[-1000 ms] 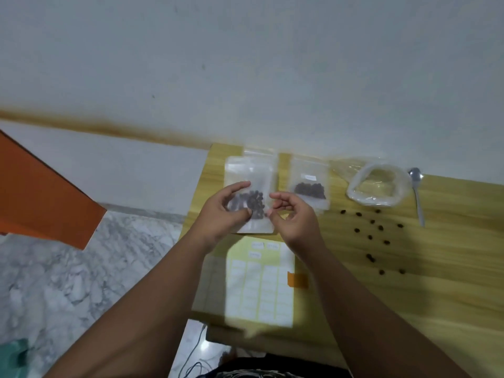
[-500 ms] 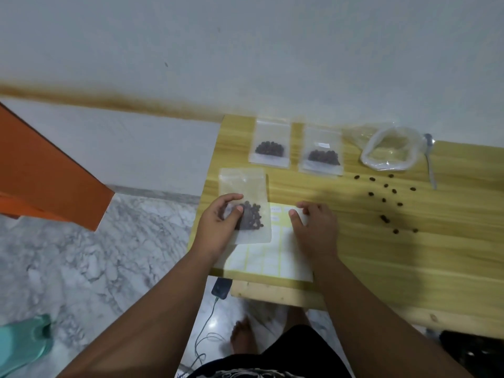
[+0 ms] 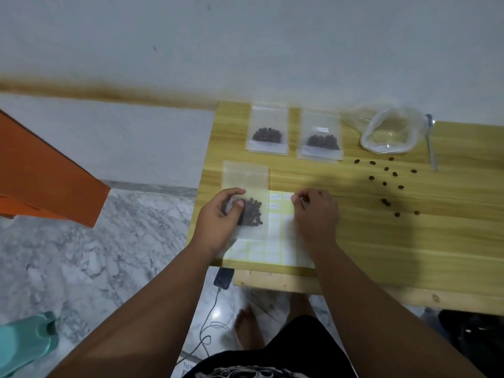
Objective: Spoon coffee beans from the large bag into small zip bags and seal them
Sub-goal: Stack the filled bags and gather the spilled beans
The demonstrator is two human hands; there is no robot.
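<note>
The small zip bag had been lowered onto the surface's near-left corner, gripped by the left hand and released by the right hand. That hand was now curled on the label sheet; whether a label was pinched could not be told, and labelling was judged next. 3 filled bags were counted, including the 2 far-edge bags, plus 1 large bag, 1 spoon and about 12 loose beans.

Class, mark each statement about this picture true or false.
1. The left hand holds a zip bag with beans in it. True.
2. Three filled bags lie behind it. False: only two, a left filled bag and a right filled bag.
3. The spoon lies right of the large bag. True.
4. No beans lie loose on the table. False: loose beans dot the table.
5. The right hand grips the spoon. False: the right hand rests on the label sheet.
</note>
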